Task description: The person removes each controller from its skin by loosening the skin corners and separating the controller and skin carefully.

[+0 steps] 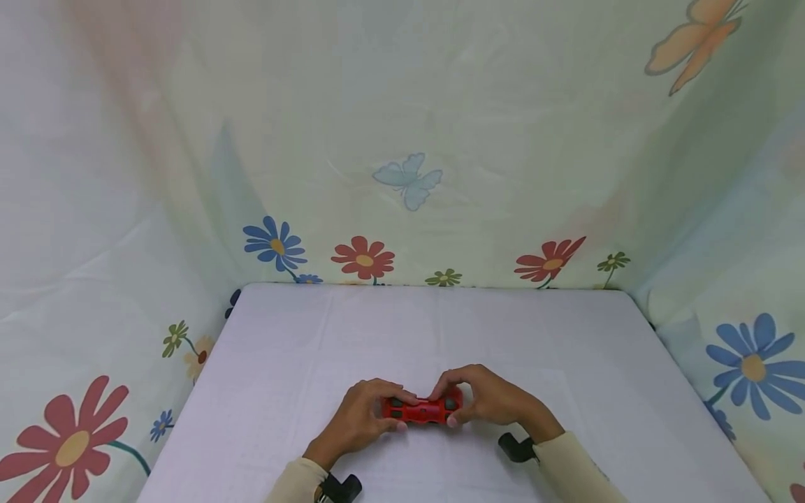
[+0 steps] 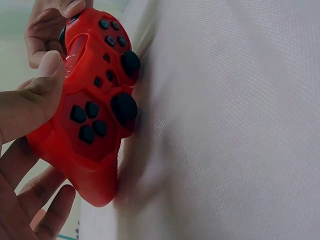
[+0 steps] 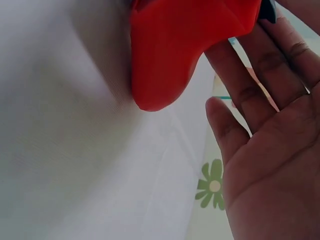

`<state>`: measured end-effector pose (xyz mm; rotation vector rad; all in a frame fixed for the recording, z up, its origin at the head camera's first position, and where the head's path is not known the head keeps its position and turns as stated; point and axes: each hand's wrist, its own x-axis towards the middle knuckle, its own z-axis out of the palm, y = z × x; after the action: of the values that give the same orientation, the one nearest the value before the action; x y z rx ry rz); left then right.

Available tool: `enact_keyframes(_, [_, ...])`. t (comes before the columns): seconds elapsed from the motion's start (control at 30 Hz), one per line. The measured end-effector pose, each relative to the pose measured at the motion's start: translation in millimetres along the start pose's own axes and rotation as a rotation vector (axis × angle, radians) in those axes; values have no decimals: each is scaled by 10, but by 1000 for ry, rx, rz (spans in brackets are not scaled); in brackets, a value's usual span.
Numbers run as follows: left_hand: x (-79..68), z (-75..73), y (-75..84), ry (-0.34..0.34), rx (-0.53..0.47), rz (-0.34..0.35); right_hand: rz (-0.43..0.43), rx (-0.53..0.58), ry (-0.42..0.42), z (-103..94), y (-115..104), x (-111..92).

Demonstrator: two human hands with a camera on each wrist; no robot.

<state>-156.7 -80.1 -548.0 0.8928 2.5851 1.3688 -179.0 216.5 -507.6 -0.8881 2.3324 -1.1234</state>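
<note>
Both hands hold a red game controller (image 1: 424,411) low over the white table, its edge with dark shoulder buttons facing up in the head view. My left hand (image 1: 360,419) grips the left end, thumb on the near side and fingers on the far side. At the other end, my right hand (image 1: 489,398) pinches between thumb and fingertips. Black thumbsticks (image 2: 124,108) and direction buttons (image 2: 89,122) show in the left wrist view. The right wrist view shows a smooth red grip (image 3: 162,75) close to the cloth, with the lower fingers extended beside it.
A white cloth covers the table (image 1: 352,328). Floral fabric (image 1: 478,209) hangs behind it and along both sides. Dark wrist cameras sit at the left cuff (image 1: 298,482) and the right cuff (image 1: 572,468).
</note>
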Motion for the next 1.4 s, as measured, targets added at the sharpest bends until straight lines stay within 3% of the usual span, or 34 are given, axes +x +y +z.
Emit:
enact_keyframes(0.2, [9, -10, -7, -7, -5, -10, 21, 16, -19, -34, -7, 53])
enact_keyframes(0.47, [9, -8, -12, -15, 12, -35, -35, 49, -36, -78, 53, 96])
enact_keyframes(0.93, [18, 3, -25, -16, 10, -37, 12, 36, -210, -151, 47, 266])
enact_keyframes(1.2, [29, 2, -29, -22, 13, -31, 17, 81, -308, -185, 64, 345])
enact_keyframes(1.4, [24, -15, -28, -20, 32, -41, 48, -4, -298, -199, 54, 361])
